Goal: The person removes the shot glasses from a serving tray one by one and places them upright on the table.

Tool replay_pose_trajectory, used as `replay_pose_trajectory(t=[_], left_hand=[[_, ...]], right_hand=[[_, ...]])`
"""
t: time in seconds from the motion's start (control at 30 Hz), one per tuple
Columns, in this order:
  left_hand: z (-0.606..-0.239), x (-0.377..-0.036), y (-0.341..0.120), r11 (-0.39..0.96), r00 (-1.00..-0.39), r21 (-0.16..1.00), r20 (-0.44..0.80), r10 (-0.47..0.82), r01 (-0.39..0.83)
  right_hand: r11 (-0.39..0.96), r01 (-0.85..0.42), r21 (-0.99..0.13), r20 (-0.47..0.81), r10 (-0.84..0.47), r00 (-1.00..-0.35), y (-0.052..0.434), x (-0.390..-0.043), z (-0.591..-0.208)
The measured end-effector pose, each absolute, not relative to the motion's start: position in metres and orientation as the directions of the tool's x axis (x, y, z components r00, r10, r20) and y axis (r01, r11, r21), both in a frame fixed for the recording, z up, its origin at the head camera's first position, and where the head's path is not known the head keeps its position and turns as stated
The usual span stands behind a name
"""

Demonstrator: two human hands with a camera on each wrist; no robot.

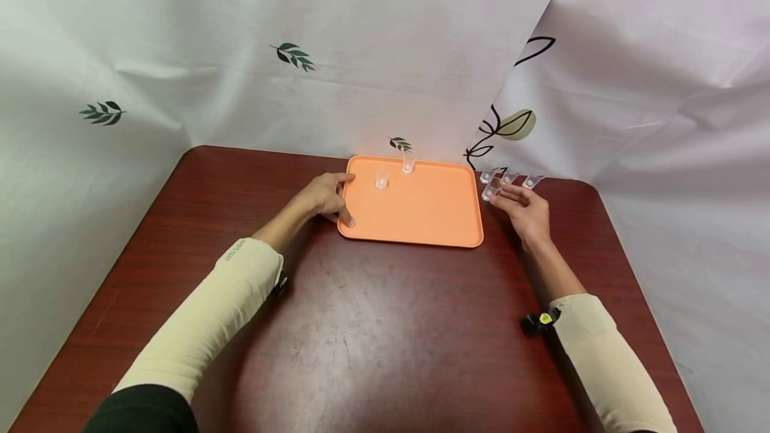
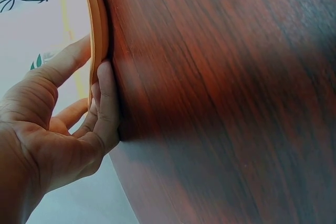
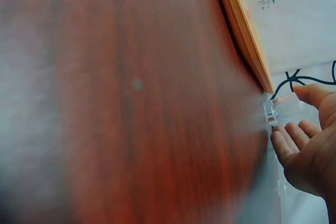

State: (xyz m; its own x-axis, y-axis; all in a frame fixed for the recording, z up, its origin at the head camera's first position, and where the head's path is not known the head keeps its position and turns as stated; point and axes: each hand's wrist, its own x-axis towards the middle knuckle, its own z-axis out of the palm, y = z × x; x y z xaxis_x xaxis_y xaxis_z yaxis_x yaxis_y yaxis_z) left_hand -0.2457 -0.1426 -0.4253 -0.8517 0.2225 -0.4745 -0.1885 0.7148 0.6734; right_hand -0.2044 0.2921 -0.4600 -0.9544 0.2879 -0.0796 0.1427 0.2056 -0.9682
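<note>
At the left edge of an orange tray [image 1: 415,209], my left hand [image 1: 327,195] grips the rim, thumb over the top and other fingers underneath in the left wrist view. Just past the tray's right edge, my right hand [image 1: 527,214] pinches a small clear plastic cup [image 1: 490,191] between thumb and fingers; the right wrist view shows this cup [image 3: 270,112] beside the tray's corner. Two similar clear cups stand on the tray, one near its left part [image 1: 381,180] and another by the back rim [image 1: 408,164].
Behind the right hand, several more clear cups [image 1: 532,182] stand at the table's back edge. The dark red wooden table [image 1: 385,333] meets a pale hanging cloth [image 1: 337,99] with leaf prints at the back and sides.
</note>
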Motion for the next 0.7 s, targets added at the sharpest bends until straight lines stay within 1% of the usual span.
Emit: replay_pose_trajectory(t=[0.27, 0.47, 0.7], left_hand=[[-0.426, -0.246, -0.143, 0.701, -0.853, 0.689, -0.467, 0.235, -0.184], [-0.426, -0.245, -0.142, 0.708, -0.857, 0.685, -0.458, 0.237, -0.17], [-0.427, -0.245, -0.143, 0.712, -0.86, 0.682, -0.454, 0.232, -0.167]], right_hand=[[0.228, 0.175, -0.958, -0.108, 0.28, -0.954, 0.296, -0.188, -0.46], [0.236, 0.154, -0.96, -0.087, 0.27, -0.959, 0.294, -0.175, -0.461], [0.26, 0.105, -0.96, -0.053, 0.203, -0.978, 0.283, -0.165, -0.455]])
